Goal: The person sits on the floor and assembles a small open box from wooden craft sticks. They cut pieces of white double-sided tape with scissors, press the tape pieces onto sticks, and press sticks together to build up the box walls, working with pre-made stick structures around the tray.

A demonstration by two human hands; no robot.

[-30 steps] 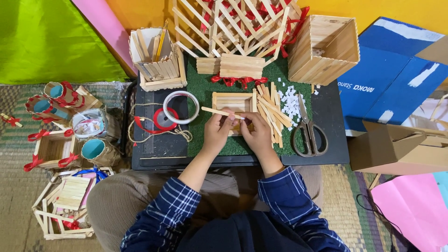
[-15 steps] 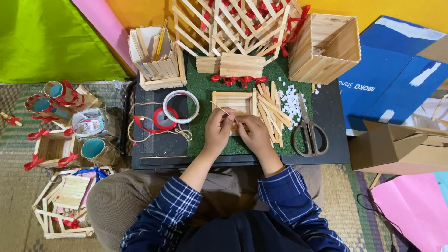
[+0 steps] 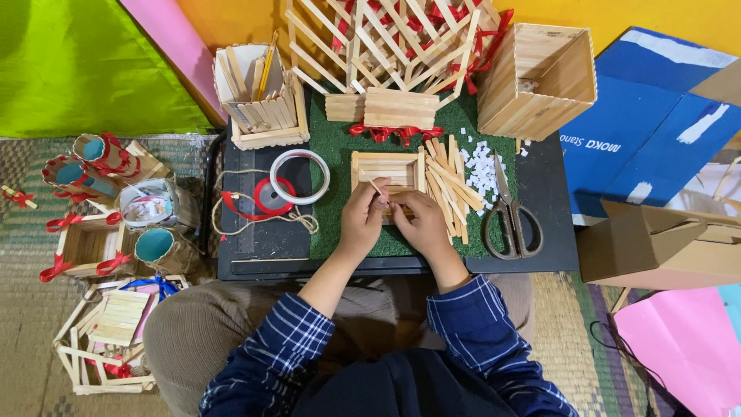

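My left hand [image 3: 361, 222] and my right hand [image 3: 422, 225] meet fingertip to fingertip over the near edge of a small square frame of wooden sticks [image 3: 386, 165] on a green mat [image 3: 337, 232]. Between the fingers of both hands is pinched a thin wooden stick [image 3: 376, 188]; its free end points up and to the left over the frame. Right of the frame lies a loose pile of sticks [image 3: 454, 184], close to my right hand.
On the black low table [image 3: 255, 249] lie scissors [image 3: 511, 222], white paper bits [image 3: 485, 168], a white tape ring [image 3: 299, 176], a red ribbon spool [image 3: 272, 197] and twine. Stick-built boxes [image 3: 540, 77] and a lattice [image 3: 386, 38] stand behind. Finished stick pieces lie on the floor left, cardboard boxes right.
The stick lay level, pointing left from my fingers; now it is turned end-up and shortened in view. Both hands have drawn closer together over the frame's near edge.
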